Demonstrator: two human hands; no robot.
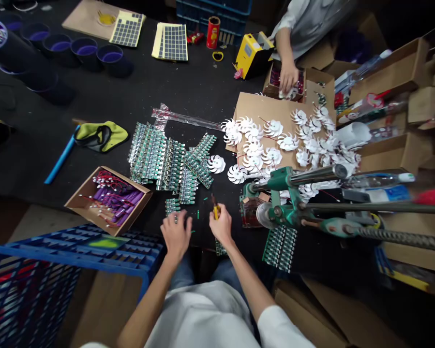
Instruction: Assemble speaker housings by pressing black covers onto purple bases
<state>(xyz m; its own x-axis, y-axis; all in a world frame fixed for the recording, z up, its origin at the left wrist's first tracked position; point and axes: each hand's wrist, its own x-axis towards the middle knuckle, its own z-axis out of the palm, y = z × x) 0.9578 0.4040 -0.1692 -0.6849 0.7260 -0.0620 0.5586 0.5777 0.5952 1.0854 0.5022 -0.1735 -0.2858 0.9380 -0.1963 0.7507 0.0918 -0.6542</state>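
Observation:
My right hand (221,224) is closed around a small tool with yellow handles (216,210), its dark tip pointing away from me. To its left, my left hand (176,233) is over the near end of a small group of green circuit boards (172,205), fingers bent and a little apart; a small piece seems to be under the fingertips, too small to name. Larger rows of green boards (170,164) lie beyond both hands. Thin green strips (198,214) are scattered between the hands. Another board piece (220,247) lies by my right wrist, near the table edge.
A green metal press (280,193) stands right of my hands. White fan wheels (253,147) cover cardboard beyond it. At left are a box of purple batteries (119,200) and a blue crate (94,256). Another person's hand (289,77) reaches into a box at the back.

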